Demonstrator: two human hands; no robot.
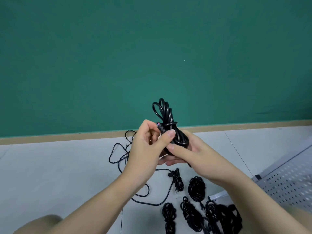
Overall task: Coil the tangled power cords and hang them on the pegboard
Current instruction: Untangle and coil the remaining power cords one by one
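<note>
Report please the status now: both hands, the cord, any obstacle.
Left hand pinches plug end; right hand grips coiled cord. Coil wrapped, not yet hung. Loose cord and finished bundles on floor; pegboard lies at right.

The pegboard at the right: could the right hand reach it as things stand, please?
Probably not yet: the right hand grips the coiled cord together with the left hand; the pegboard lies apart, otherwise unblocked.

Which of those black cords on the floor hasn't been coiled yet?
The loose cord sprawling left of the hands, near the wall; the others lie as tight bundles.
</note>
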